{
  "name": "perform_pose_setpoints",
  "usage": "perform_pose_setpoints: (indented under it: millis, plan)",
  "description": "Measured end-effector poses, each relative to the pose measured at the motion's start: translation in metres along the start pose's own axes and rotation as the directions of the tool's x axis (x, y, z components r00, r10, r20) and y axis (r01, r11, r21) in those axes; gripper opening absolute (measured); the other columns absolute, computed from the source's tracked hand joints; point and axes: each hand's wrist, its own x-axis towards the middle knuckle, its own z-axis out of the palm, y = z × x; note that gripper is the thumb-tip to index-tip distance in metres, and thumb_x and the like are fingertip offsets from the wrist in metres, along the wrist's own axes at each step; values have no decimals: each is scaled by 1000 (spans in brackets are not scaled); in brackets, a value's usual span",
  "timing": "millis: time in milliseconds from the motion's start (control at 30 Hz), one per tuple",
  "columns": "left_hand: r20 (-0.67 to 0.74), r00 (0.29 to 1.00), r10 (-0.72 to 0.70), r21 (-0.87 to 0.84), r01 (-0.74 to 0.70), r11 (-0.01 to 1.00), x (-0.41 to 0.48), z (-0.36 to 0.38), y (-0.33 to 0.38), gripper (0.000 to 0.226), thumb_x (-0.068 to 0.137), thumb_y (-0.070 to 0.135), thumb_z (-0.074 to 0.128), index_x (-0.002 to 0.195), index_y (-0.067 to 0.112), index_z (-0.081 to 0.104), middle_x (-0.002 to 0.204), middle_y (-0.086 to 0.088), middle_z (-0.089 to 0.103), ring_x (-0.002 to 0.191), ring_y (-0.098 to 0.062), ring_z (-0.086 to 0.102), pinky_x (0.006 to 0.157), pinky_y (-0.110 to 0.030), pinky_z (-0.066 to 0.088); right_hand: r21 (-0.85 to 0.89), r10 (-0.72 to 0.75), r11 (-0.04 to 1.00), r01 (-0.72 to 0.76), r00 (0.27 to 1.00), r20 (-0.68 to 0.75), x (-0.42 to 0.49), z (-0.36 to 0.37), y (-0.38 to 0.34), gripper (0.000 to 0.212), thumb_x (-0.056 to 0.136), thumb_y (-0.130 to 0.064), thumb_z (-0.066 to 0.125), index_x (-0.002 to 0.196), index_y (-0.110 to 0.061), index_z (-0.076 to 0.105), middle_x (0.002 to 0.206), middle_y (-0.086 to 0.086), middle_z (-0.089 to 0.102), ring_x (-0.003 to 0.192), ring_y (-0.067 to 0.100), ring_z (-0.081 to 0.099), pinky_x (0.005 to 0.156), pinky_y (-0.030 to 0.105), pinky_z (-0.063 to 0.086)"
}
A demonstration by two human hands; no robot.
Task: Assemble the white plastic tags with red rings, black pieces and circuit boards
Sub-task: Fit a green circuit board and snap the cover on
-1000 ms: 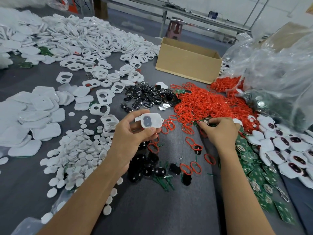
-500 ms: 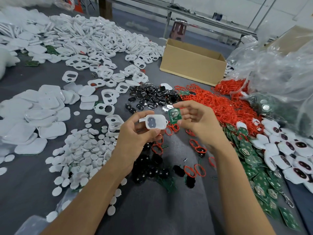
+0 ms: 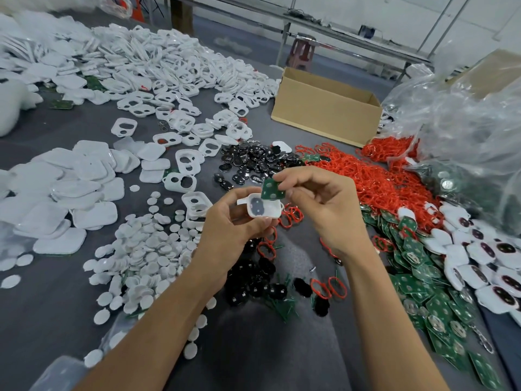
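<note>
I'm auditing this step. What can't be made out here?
Head view: underside of the white tag, covered by the left hand.
Head view: upper corner of the circuit board, under fingers of the right hand.
Head view: inside of the cardboard box, behind its near wall.
Head view: markings on the black pieces, too small.

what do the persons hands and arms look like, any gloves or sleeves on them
No gloves: the left hand and the right hand are both bare, with no ring, tape or finger cover showing. The left forearm and the right forearm are uncovered down to the picture's bottom edge, with no sleeve, watch or wristband in view.
</note>
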Motion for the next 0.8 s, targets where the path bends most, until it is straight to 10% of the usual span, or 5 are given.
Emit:
perform_pose_setpoints:
  millis: [300,533,800]
  plan:
    - [-3,1000,9,18,-9,1000,1,-1,1,40,79,-9,71,108,18,65,90,-9,76,80,-28,71,77,-36,61,110,43,993,-40,999,-26,0,0,-2,15,78,6,65,84,-8,64,91,-4,70,79,8,64,72,18,50]
    - [-1,1000,21,-15,-21,1000,0,0,2,39,80,-11,69,113,8,62,87,-9,76,76,-21,72,72,-34,62,-308,58,945,-110,983,-174,1,8,3,45,73,11,70,105,-19,57,95,-2,63,72,10,59,69,19,50]
    - [-11,999,43,-46,-43,998,1,0,1,38,80,-12,68,115,2,61,88,-6,75,73,-14,70,70,-31,61,-718,-125,688,109,992,31,-1,23,-1,14,72,4,71,80,-7,72,81,5,67,76,20,58,69,34,49]
